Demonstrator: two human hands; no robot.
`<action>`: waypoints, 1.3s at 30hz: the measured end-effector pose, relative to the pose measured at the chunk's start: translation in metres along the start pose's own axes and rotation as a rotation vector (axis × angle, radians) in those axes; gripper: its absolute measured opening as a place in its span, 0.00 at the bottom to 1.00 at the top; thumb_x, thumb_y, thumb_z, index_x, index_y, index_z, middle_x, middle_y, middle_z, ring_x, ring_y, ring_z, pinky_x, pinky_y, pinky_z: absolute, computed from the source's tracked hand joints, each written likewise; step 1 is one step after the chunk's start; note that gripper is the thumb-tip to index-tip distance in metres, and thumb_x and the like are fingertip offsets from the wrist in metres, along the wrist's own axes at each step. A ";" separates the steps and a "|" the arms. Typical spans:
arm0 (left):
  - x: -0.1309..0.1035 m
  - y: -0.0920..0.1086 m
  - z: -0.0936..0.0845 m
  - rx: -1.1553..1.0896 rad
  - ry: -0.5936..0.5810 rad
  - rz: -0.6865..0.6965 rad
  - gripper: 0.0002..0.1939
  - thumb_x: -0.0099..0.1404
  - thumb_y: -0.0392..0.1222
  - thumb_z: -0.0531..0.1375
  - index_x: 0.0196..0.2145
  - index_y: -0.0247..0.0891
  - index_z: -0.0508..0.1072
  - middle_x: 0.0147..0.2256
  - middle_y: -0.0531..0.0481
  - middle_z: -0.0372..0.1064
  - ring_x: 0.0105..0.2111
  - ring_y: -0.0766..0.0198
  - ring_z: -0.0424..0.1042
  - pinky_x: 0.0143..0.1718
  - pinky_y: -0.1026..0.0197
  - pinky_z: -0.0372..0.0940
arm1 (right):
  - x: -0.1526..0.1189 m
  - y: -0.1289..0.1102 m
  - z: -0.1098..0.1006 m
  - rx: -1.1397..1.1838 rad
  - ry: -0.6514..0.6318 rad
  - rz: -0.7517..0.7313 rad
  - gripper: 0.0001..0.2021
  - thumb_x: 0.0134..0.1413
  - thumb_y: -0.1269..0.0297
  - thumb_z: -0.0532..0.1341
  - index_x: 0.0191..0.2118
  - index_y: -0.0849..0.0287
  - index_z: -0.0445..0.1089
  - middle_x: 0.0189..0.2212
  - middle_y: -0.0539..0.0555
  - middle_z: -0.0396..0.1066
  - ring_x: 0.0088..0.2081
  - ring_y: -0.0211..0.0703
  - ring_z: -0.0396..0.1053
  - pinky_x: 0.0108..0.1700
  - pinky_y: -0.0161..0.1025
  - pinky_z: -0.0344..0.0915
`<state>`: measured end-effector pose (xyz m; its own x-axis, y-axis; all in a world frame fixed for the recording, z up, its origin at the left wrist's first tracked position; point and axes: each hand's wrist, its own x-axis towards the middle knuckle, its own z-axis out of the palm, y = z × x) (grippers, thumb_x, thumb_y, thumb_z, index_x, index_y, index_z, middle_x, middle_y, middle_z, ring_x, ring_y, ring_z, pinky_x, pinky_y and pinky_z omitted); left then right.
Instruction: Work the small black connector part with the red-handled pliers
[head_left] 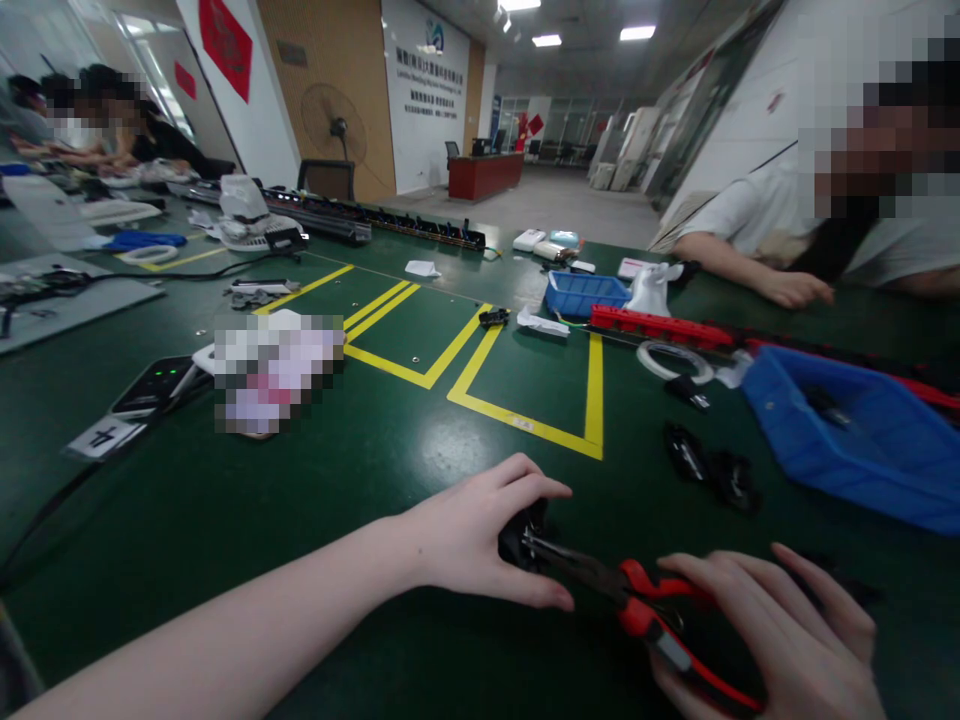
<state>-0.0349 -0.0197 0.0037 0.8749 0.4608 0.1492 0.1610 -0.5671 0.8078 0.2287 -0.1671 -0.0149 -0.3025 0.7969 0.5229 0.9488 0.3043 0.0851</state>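
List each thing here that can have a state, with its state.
Left hand: holding the black part
Right hand: around the handles of the pliers
Pliers: handles apart, tip at the black part
Large blue bin: open-topped, black item inside
Small blue bin: open-topped, contents unclear
Black device: green lights lit
Ceiling lights: on
Fan: spinning or still, cannot tell

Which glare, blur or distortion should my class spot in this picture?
Head view throughout: pale glare lies on the dark green tabletop; the glossy black pieces at right look soft; the white wall at right slants, probably lens distortion; the small black part in the left hand is too dark to read clearly.
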 end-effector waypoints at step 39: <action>0.002 -0.004 0.002 0.140 -0.046 0.110 0.35 0.59 0.60 0.66 0.58 0.36 0.71 0.46 0.42 0.73 0.44 0.52 0.73 0.47 0.54 0.67 | 0.003 0.000 0.004 0.135 -0.021 0.013 0.28 0.55 0.67 0.58 0.62 0.52 0.61 0.48 0.57 0.74 0.46 0.52 0.74 0.44 0.47 0.69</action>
<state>-0.0328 -0.0183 -0.0002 0.9102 0.3609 0.2033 0.1224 -0.7033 0.7003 0.2277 -0.1623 -0.0165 -0.2935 0.8114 0.5054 0.9321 0.3602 -0.0370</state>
